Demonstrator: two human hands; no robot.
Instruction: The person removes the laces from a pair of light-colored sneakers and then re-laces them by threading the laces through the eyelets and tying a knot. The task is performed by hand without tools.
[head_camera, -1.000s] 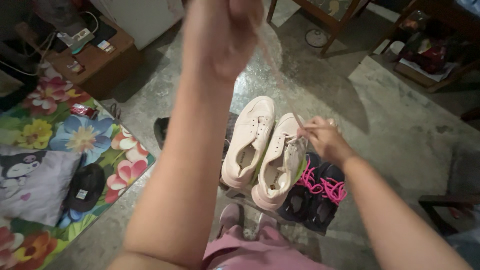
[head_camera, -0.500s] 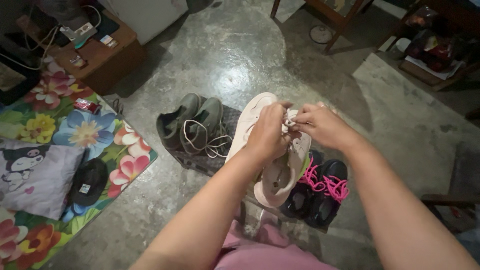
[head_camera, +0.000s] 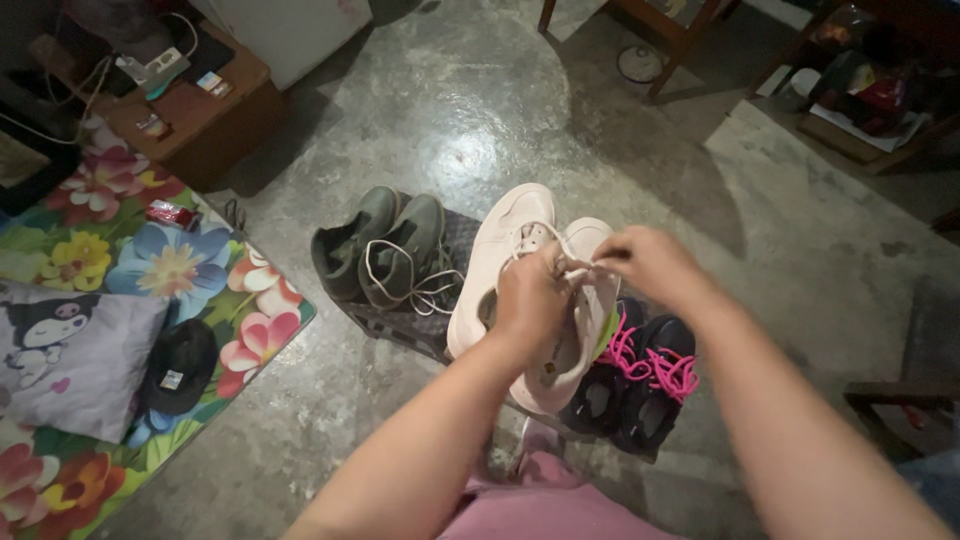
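The white lace (head_camera: 545, 240) runs in a loop across the eyelets of the right-hand shoe of a pale pink pair of sneakers (head_camera: 500, 270). That pair sits on a low dark mat (head_camera: 400, 325) on the concrete floor (head_camera: 480, 130), at the mat's middle, directly below the camera.

The left hand (head_camera: 530, 295) rests on the tongue of that shoe, its fingers pressed together on the lace near the top eyelets. The right hand (head_camera: 650, 262) is just beside it, fingers pinching the lace end at the shoe's right edge. The exact finger contact is blurred.

Judgement on method: keeping the lace taut between both hands and flat at the eyelet should prevent twisting; the shoe should be steadied by the left hand while the right feeds the tip.

Materials: the sneakers look smooth, leather-like, with thick rounded soles; the lace is thin, flat cord.

Surroundings: a grey-green pair of shoes (head_camera: 385, 245) with loose pale laces lies toward the mat's left edge; a black pair with bright pink laces (head_camera: 645, 375) stands at its right edge. The floor is glossy, mottled concrete. A flowered fabric mat (head_camera: 160, 270) lies well apart to the left.
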